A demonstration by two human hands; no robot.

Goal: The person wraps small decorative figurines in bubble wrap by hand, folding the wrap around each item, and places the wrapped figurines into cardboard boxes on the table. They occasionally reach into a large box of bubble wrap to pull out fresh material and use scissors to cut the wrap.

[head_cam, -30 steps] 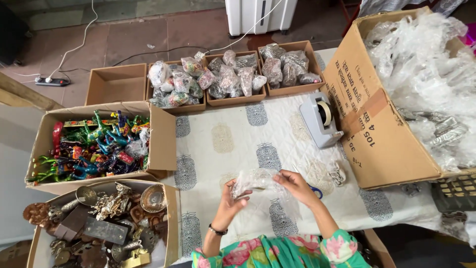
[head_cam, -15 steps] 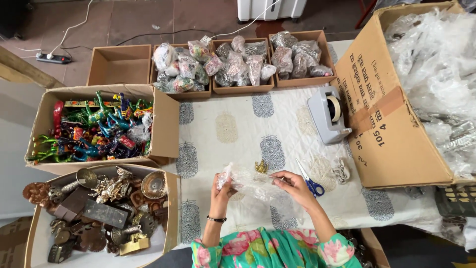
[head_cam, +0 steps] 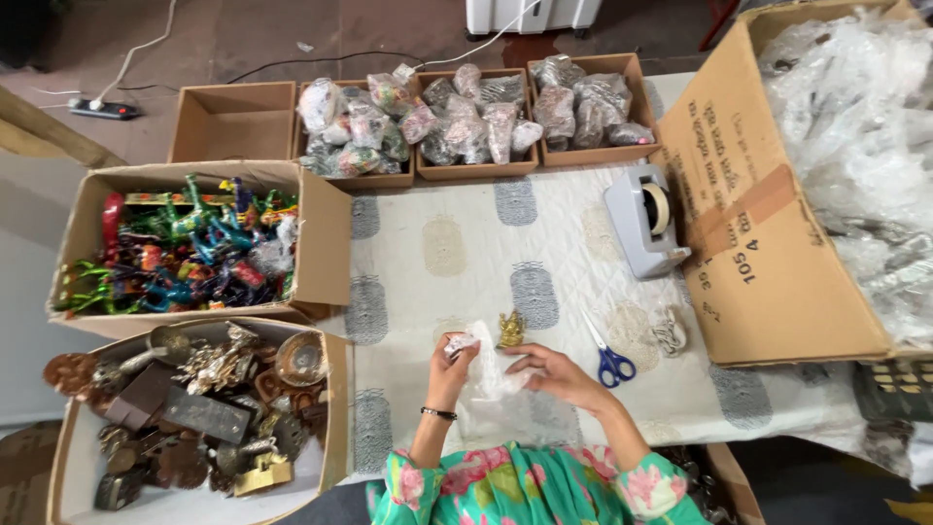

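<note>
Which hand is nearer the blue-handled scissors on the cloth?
Right. The right hand lies just left of the scissors; the left hand is farther left, beyond the small gold figurine.

Even, soft daylight, bright overall; shadows faint and short. Mild glare on the crinkled clear plastic bags in the big cardboard carton (head_cam: 855, 146). Wide-angle bowing at edges, corners slightly soft; centre sharp.

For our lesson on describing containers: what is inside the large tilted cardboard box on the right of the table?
The large cardboard box holds a heap of crumpled clear plastic bags, filling its opening. Whatever lies beneath or inside that plastic is covered and cannot be made out.
</note>
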